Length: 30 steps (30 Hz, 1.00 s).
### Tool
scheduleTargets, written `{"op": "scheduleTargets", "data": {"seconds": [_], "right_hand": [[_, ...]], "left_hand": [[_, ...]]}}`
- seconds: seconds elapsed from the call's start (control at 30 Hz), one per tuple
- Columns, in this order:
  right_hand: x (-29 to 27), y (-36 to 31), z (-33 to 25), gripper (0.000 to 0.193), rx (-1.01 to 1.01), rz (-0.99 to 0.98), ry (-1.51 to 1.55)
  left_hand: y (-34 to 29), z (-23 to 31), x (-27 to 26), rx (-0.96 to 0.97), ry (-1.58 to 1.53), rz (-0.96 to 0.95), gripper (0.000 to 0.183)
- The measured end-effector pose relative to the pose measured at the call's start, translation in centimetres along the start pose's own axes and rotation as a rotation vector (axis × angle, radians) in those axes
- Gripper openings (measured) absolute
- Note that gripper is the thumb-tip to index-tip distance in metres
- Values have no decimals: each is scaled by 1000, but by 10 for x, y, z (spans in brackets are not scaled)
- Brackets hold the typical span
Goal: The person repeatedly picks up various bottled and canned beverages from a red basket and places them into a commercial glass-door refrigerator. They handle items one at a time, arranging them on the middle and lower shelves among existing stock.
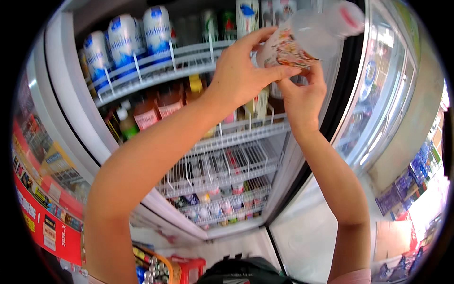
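Up in front of the fridge, a translucent plastic bottle (307,40) lies tilted, its capped end toward the upper right and blurred. A patterned white, orange and red label (286,49) wraps its body. My left hand (241,68) is closed round the lower end of the bottle, thumb along its near side. Against the label's lower edge, my right hand (302,102) has its thumb and fingers drawn together, touching the bottle beside my left thumb. Some of its fingertips are hidden. Behind my hands, the wire shelf (198,61) carries white-and-blue cans (124,40) at the left.
The fridge's glass door (373,90) stands open at the right. Lower wire shelves (222,163) hold brown-filled bottles (169,102) and small cups (222,207). At the lower left are a red display box (35,217) and an orange basket (174,270) of cans.
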State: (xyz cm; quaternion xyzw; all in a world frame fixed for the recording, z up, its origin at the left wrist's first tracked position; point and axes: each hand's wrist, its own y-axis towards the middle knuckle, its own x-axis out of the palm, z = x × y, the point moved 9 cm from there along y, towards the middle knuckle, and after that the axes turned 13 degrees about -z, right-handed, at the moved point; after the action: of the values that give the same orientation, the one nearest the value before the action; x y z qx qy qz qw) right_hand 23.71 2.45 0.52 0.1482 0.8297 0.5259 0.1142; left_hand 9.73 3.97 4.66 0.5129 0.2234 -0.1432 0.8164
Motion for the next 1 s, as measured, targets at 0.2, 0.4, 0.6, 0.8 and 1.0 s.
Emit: {"op": "scheduleTargets", "data": {"seconds": [0.2, 0.4, 0.6, 0.8, 1.0], "right_hand": [[-7, -106, 46, 36, 317, -76, 36], [-5, -219, 106, 40, 633, -227, -55], [-5, -334, 171, 43, 714, -319, -124], [2, -404, 228, 49, 699, -410, -306], [22, -443, 291, 50, 836, -403, -272]], "left_hand": [[-68, -19, 54, -108, 145, -100, 68], [-162, -93, 126, -448, -1, -275, 73], [-258, -136, 194, -564, -68, -263, 69], [-351, -198, 265, -740, -204, -279, 77], [-418, -235, 317, -862, -360, -324, 80]]}}
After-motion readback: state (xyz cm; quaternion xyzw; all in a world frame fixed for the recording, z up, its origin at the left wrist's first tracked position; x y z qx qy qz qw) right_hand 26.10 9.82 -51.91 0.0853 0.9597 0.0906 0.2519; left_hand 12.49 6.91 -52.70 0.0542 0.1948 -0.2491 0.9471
